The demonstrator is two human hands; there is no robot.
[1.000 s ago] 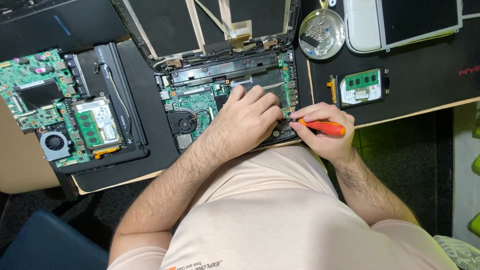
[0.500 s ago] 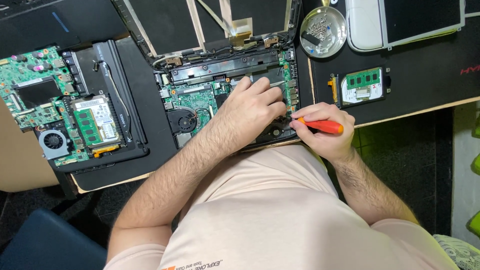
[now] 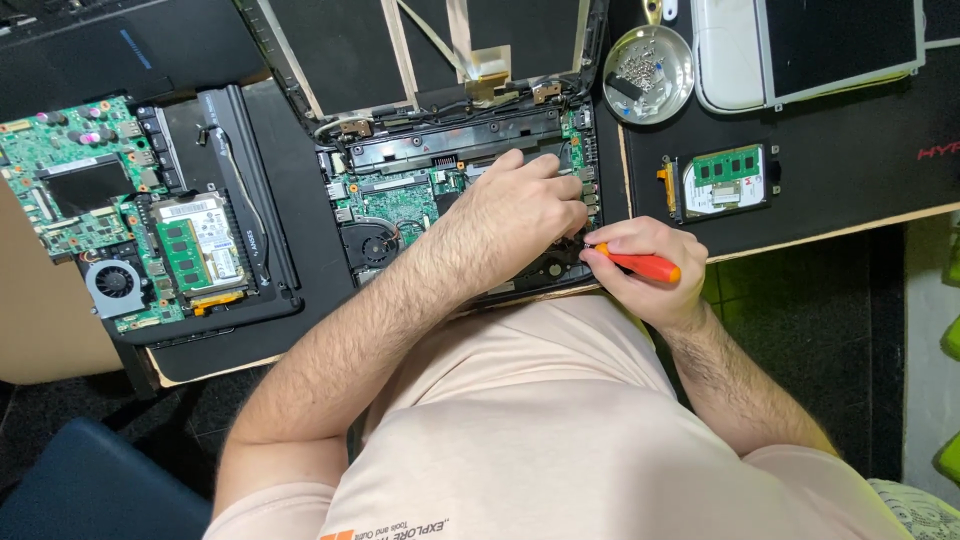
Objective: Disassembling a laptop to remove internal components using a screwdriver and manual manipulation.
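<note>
Right hand [image 3: 648, 275] curled in a pinch around a slim orange-handled screwdriver [image 3: 640, 265], handle lying across the fingers, tip end pointing left toward the other hand; the tip itself is hidden.

Left hand [image 3: 520, 215] rests palm down on the opened black laptop base with exposed green circuit board [image 3: 400, 200], fingers bent and pressed onto the right part of the chassis, touching the right hand's fingertips. Whether it grips anything underneath cannot be told.

Laptop base sits directly under both hands, at the near edge of the black desk mat [image 3: 850, 190]. Its bare black lid frame with tan ribbon strips [image 3: 430, 50] stands open beyond the left hand.

Beyond the right hand: a round shallow metal dish [image 3: 672, 88] holding a heap of small silvery screws [image 3: 640, 68] and one small dark part.

Just right of the right hand, further back: a black rectangular drive caddy [image 3: 725, 180] with a green memory stick [image 3: 728, 165] lying on top of it.

Well left of the left hand: a second dismantled laptop with green motherboard and round grey fan [image 3: 115, 230], a green memory module seated in its open bay.

Far right corner beyond the dish: a white-framed dark screen panel [image 3: 810, 45], lying flat
</note>
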